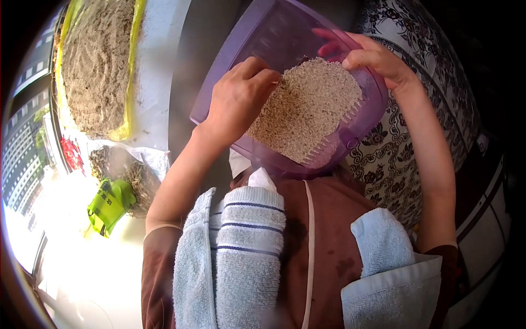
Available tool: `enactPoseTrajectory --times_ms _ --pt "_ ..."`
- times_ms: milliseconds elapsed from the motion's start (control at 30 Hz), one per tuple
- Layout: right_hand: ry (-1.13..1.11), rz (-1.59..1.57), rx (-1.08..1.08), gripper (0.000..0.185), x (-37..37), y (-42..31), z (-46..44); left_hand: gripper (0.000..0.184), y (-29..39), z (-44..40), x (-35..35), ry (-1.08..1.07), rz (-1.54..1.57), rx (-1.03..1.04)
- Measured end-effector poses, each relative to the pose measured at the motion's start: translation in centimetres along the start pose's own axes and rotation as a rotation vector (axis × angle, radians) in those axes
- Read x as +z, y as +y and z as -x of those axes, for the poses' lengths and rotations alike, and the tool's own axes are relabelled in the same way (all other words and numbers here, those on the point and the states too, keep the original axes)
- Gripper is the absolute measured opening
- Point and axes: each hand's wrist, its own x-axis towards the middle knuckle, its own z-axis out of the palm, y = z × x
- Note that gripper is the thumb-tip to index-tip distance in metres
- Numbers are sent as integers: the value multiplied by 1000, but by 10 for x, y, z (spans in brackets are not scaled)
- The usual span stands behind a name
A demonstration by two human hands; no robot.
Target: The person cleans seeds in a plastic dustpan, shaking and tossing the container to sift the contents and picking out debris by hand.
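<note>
A translucent purple plastic container (241, 41) is tilted in front of my chest. Beige, grainy granules (315, 104) lie in a heap inside it, with tooth-like slots along the heap's lower right edge. My right hand (375, 60) grips the container's right side, thumb inside near the granules and fingers showing pinkish through the plastic. Over the left part of the granules, my left hand (241, 96) has its fingers curled and pinched together. Whatever is between those fingertips is hidden. The granules beside that hand look darker.
At upper left, a yellow-edged bag or tray of brown, sandy material (96, 66) lies on a light surface by a window. Below it are a bright green bag (109, 205) and dried plant matter. Patterned fabric (405, 137) is on the right. Light blue towels (249, 263) hang over my chest.
</note>
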Motion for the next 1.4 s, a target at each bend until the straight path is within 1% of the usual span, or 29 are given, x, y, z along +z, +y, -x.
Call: enactPoseTrajectory --times_ms 100,433,533,633,667,767,800,1000,1100,1200,1300,1400 --pt "-11 -7 -1 78 0 0 -1 12 6 -1 6 -76 37 22" --pt "3 33 -34 78 1 0 -2 13 3 -5 11 -199 -114 186" --pt "14 25 -33 79 1 3 -1 11 8 -1 7 -185 125 39" --pt "20 21 -22 79 3 0 3 15 9 4 -5 -309 821 -571" --pt "19 8 -14 79 4 -1 5 21 7 3 -13 -372 1000 -645" --pt "8 -6 -4 79 5 -1 5 22 6 3 -18 -369 1286 -871" --pt "6 8 -9 79 3 2 3 26 3 4 -18 -381 1322 -881" --pt "2 27 -17 79 3 4 2 27 5 8 -19 -353 1437 -906" --pt "8 22 -4 79 5 2 5 25 9 6 -22 -355 1367 -921" --pt "4 9 -2 78 5 2 4 15 11 11 -21 -362 1038 -727" --pt "6 -17 -1 78 7 4 7 8 24 15 -12 -160 295 -252" --pt "13 -21 -2 77 9 4 9 8 29 15 -10 -41 -37 -13"
